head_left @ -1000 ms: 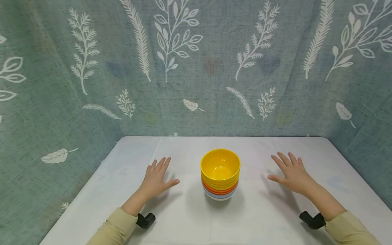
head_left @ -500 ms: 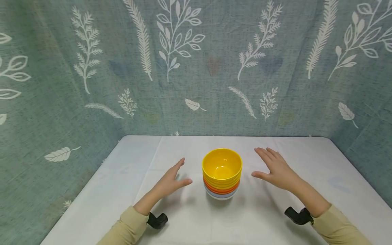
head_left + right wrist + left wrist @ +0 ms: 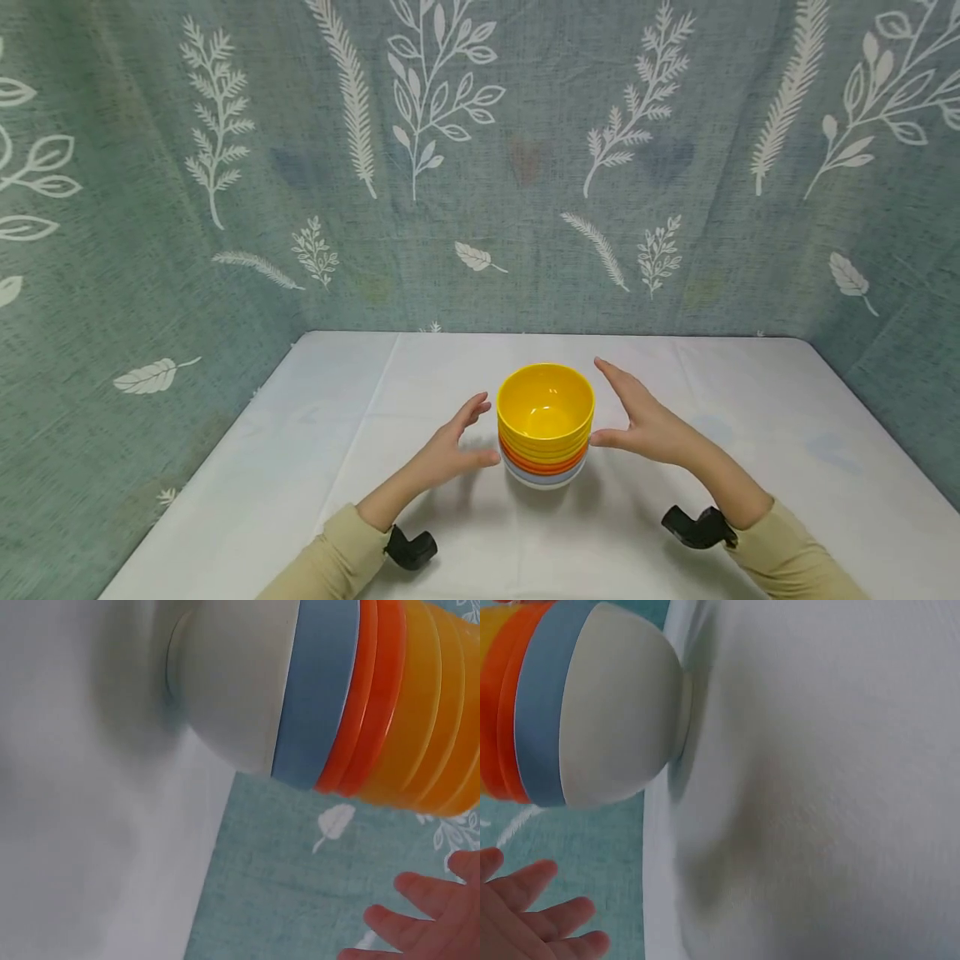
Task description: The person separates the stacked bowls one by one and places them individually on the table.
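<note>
A stack of nested bowls [image 3: 545, 425] stands upright on the white table, several yellow ones on top. Below them come orange bowls [image 3: 367, 697], then a blue bowl [image 3: 547, 705] and a white bowl [image 3: 622, 705] at the bottom. My left hand [image 3: 448, 454] is at the stack's left side, fingers spread and thumb tip right by the lower bowls. On the other side, my right hand [image 3: 651, 423] has its fingers extended and its thumb tip at the edge of the yellow bowls. Neither hand grips anything. Both wrist views show spread fingers beside the stack.
The white cloth-covered table [image 3: 360, 392] reaches back to a green curtain [image 3: 517, 200] with white leaf prints, which also lines both sides. A black wrist camera mount [image 3: 411, 550] sits under the left wrist, and another mount [image 3: 697, 527] under the right.
Both hands have moved inward from either side, the left one to the right and the right one to the left, and are now close around the stack. The bowls stay put.
</note>
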`<state>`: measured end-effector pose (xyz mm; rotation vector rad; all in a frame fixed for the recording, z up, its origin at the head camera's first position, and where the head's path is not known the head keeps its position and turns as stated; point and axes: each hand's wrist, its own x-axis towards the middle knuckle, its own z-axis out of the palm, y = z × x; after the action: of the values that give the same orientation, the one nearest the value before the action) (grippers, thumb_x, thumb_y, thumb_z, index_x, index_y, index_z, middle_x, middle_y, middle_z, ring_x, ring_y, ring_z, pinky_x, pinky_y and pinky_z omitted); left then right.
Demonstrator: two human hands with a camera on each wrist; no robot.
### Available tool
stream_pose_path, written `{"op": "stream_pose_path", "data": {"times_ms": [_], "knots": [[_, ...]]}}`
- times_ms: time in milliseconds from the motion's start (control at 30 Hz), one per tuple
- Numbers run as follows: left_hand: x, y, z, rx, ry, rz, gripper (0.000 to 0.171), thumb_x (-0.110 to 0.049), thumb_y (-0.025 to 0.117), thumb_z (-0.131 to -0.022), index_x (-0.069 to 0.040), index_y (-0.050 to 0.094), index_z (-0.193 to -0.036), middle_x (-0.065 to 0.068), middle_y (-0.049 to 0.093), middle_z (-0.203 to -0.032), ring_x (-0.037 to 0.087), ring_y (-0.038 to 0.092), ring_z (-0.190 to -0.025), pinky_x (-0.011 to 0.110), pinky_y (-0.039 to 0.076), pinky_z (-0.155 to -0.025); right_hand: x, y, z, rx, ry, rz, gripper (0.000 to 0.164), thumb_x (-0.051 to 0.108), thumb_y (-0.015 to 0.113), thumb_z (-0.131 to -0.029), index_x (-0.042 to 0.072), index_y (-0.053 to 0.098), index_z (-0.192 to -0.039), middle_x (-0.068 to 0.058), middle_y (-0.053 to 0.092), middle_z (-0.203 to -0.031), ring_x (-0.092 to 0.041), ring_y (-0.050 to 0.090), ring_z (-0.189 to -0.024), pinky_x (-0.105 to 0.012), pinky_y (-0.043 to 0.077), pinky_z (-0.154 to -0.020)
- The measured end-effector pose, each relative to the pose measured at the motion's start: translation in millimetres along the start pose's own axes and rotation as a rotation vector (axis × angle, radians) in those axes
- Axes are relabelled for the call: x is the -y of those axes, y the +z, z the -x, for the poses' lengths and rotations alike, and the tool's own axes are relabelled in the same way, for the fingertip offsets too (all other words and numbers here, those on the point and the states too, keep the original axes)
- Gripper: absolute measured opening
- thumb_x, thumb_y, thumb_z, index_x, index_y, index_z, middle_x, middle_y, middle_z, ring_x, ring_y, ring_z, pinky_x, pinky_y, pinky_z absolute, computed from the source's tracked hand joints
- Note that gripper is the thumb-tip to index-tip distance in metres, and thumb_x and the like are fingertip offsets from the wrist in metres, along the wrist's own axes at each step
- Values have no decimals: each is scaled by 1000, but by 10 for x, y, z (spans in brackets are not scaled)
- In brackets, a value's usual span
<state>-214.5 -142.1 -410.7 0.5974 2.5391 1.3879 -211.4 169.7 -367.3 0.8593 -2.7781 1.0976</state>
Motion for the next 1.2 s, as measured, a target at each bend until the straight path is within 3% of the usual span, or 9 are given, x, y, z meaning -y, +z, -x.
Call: {"op": "stream_pose_path", "data": {"times_ms": [233,400,633,900,1100,1200], "knots": [[-89,103,-45,24,30,32,101,-53,72,-70,-21,14,-147,11,30,-146,32,27,-134,61,21,-104,94,117,-56,-8,-5,-200,97,37,73,-75,13,11,-147,-16,17,-150,-40,18,-135,-69,22,-97],[-115,161,-83,24,83,51,104,-56,71,-70,-21,10,-147,10,33,-144,30,29,-133,60,23,-103,132,179,-96,-4,3,-262,99,44,70,-75,12,10,-147,-16,19,-150,-41,19,-134,-69,20,-98],[-112,211,-128,42,177,106,99,-46,73,-73,-20,11,-146,3,32,-145,26,32,-131,61,20,-104,228,248,-131,8,42,-344,99,43,71,-75,11,11,-146,-19,20,-149,-42,25,-132,-64,25,-99],[-146,238,-115,24,131,124,97,-44,73,-73,-18,14,-145,3,34,-143,25,34,-129,60,21,-104,274,308,-139,-42,54,-341,97,38,73,-73,5,15,-144,-22,26,-145,-42,33,-126,-64,28,-98],[-137,247,-127,24,124,122,96,-44,72,-74,-15,14,-145,6,34,-144,28,35,-128,59,24,-103,270,344,-150,-77,109,-331,97,37,76,-72,6,19,-144,-19,27,-146,-39,33,-128,-60,28,-100],[-139,247,-130,25,119,119,96,-45,72,-74,-15,15,-145,6,35,-143,27,35,-127,56,27,-103,260,352,-151,-88,95,-308,96,37,76,-71,6,20,-143,-19,28,-145,-38,34,-128,-59,30,-100]]}}
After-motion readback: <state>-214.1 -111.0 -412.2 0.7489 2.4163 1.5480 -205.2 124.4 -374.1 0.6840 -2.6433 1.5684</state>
